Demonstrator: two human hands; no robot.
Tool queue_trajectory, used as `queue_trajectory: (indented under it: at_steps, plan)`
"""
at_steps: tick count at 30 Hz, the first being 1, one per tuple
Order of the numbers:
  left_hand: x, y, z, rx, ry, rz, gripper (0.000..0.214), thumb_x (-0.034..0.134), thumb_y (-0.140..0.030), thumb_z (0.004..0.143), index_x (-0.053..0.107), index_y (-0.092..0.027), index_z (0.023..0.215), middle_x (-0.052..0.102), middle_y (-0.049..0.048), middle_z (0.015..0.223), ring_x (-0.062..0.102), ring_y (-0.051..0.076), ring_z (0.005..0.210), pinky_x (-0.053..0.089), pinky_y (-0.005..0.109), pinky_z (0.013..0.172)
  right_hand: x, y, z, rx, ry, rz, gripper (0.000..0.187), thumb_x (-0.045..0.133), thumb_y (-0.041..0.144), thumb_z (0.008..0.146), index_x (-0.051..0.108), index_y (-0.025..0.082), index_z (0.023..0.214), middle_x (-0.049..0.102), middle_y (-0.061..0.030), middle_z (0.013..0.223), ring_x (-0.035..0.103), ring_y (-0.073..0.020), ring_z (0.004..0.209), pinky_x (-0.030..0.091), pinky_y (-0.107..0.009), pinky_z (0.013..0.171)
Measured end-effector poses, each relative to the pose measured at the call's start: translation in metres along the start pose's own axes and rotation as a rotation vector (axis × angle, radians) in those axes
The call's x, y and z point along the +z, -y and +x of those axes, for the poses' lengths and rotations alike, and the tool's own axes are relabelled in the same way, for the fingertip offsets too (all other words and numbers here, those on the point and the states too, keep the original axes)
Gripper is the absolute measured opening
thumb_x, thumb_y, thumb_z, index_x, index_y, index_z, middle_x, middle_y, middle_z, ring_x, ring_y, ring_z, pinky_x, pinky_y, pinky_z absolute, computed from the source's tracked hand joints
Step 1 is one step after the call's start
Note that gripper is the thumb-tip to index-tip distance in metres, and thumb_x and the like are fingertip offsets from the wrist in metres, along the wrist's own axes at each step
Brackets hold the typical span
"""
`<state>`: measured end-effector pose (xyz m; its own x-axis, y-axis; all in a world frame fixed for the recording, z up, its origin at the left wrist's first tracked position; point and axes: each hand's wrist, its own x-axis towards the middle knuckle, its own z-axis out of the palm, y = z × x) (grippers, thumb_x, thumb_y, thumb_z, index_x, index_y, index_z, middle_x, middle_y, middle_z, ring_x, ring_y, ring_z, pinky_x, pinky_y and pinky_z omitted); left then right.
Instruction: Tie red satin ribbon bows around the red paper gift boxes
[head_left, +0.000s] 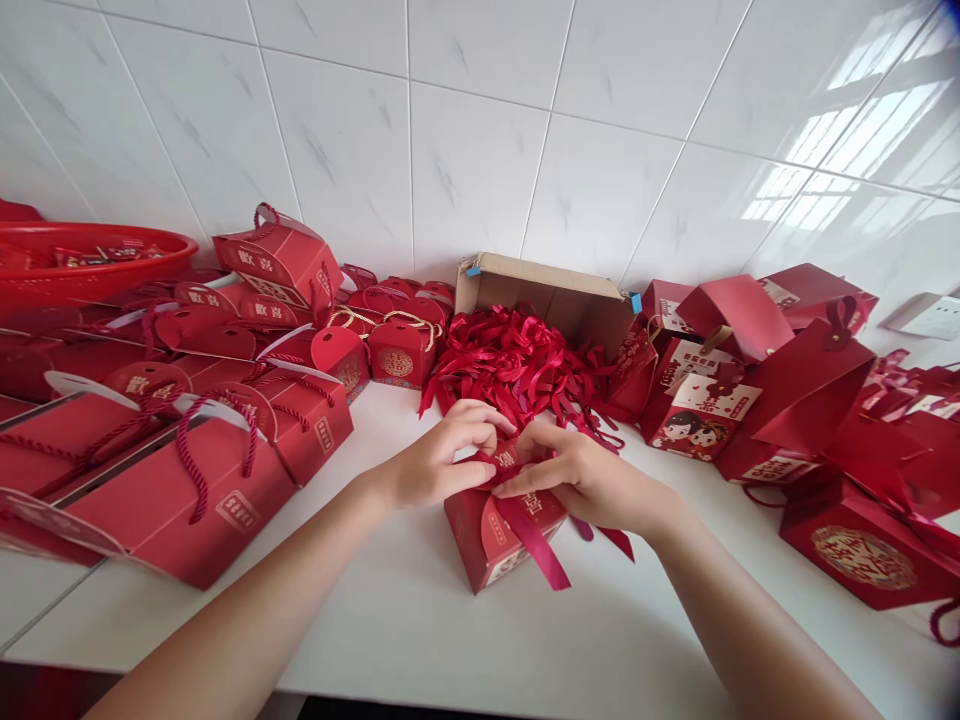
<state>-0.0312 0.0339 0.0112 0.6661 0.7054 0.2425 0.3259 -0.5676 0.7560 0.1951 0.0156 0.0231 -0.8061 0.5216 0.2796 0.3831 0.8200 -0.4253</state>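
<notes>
A small red gift box (480, 545) with pale printed lettering stands on the white table between my hands. My left hand (442, 455) and my right hand (566, 470) meet over its top, each pinching red ribbon. One loose ribbon end (536, 548) hangs down across the near side of the box; another pokes out at the right. The fingers cover the spot where the ribbon comes together, so whether a knot is there is hidden. Just behind the box lies a heap of red ribbons (517, 360), spilling from an open cardboard box (540, 285).
Red gift boxes with rope handles (217, 500) crowd the left side, with smaller round-topped boxes (405, 350) behind. A red plastic basin (97, 255) holds wrapped items. More gift boxes (795, 400) fill the right. A tiled wall (480, 140) closes off the back, with a wall socket (926, 318).
</notes>
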Motion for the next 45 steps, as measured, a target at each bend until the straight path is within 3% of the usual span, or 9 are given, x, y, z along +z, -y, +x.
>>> queue_trajectory:
  at_steps: [8,12,18,24,26,29,33,39,45]
  plan:
    - [0.006,-0.004,-0.003,0.007,0.01,-0.098,0.017,0.054,-0.016,0.077,0.04,-0.021,0.07,0.058,0.0055,0.102,0.051,0.022,0.103,0.045,0.037,0.089,-0.002,0.0,0.001,-0.05,-0.05,0.014,0.039,0.04,0.001,0.091,0.072,0.022,0.099,0.057,-0.007,0.096,0.058,-0.0139,0.084,0.052,-0.027,0.07]
    - [0.006,-0.006,-0.002,-0.03,0.021,-0.182,0.02,0.058,-0.026,0.081,0.041,-0.021,0.071,0.059,0.0036,0.097,0.055,0.019,0.093,0.044,0.034,0.086,-0.002,0.004,0.001,0.05,-0.174,0.044,0.018,0.047,0.01,0.092,0.06,0.02,0.098,0.062,-0.0036,0.094,0.059,-0.0124,0.079,0.05,-0.025,0.071]
    - [0.018,-0.006,0.003,-0.06,-0.129,-0.159,0.038,0.058,-0.038,0.085,0.037,-0.02,0.06,0.063,0.0031,0.086,0.058,0.019,0.088,0.045,0.033,0.081,0.0,0.006,0.004,0.094,-0.274,0.037,0.008,0.054,0.012,0.089,0.053,0.02,0.091,0.064,-0.001,0.089,0.059,-0.0117,0.075,0.047,-0.022,0.067]
    - [0.023,-0.008,0.003,-0.076,-0.174,-0.181,0.041,0.065,-0.029,0.079,0.033,-0.02,0.056,0.064,0.0028,0.083,0.061,0.02,0.089,0.046,0.034,0.084,-0.004,0.009,0.004,0.155,-0.279,0.017,0.004,0.058,0.016,0.089,0.056,0.02,0.091,0.065,-0.0018,0.09,0.06,-0.0126,0.077,0.046,-0.023,0.068]
    - [0.023,-0.008,0.003,-0.092,-0.176,-0.19,0.04,0.066,-0.028,0.078,0.033,-0.02,0.056,0.063,0.003,0.082,0.062,0.02,0.09,0.046,0.035,0.084,-0.011,0.013,0.002,0.277,-0.237,-0.037,0.007,0.06,0.026,0.089,0.058,0.02,0.09,0.065,-0.0014,0.088,0.058,-0.0125,0.073,0.043,-0.022,0.063]
    - [0.022,-0.008,0.003,-0.106,-0.183,-0.207,0.04,0.067,-0.027,0.077,0.033,-0.02,0.057,0.063,0.003,0.082,0.062,0.021,0.091,0.045,0.035,0.084,-0.023,0.017,-0.005,0.442,-0.041,-0.13,0.025,0.058,0.043,0.09,0.059,0.019,0.08,0.065,-0.0013,0.077,0.056,-0.0134,0.067,0.038,-0.023,0.057]
    - [0.022,-0.008,0.003,-0.119,-0.182,-0.223,0.041,0.067,-0.028,0.077,0.032,-0.02,0.057,0.063,0.0031,0.081,0.062,0.022,0.094,0.044,0.033,0.083,-0.03,0.025,-0.011,0.518,0.19,-0.148,0.031,0.053,0.042,0.091,0.056,0.019,0.07,0.065,-0.0011,0.07,0.056,-0.0129,0.061,0.034,-0.023,0.054]
    - [0.023,-0.005,0.003,-0.117,-0.184,-0.23,0.041,0.068,-0.029,0.076,0.032,-0.02,0.057,0.063,0.0039,0.085,0.062,0.021,0.096,0.044,0.032,0.085,-0.03,0.04,-0.009,0.592,0.244,-0.189,0.028,0.049,0.029,0.092,0.049,0.019,0.066,0.063,0.0002,0.067,0.053,-0.0115,0.058,0.032,-0.024,0.053]
    - [0.023,-0.002,0.004,-0.097,-0.195,-0.231,0.04,0.067,-0.029,0.076,0.033,-0.02,0.057,0.065,0.005,0.086,0.063,0.022,0.091,0.046,0.035,0.084,-0.025,0.047,-0.011,0.473,0.225,-0.259,0.027,0.047,0.027,0.092,0.048,0.019,0.066,0.057,0.0029,0.062,0.04,-0.0089,0.052,0.024,-0.025,0.049]
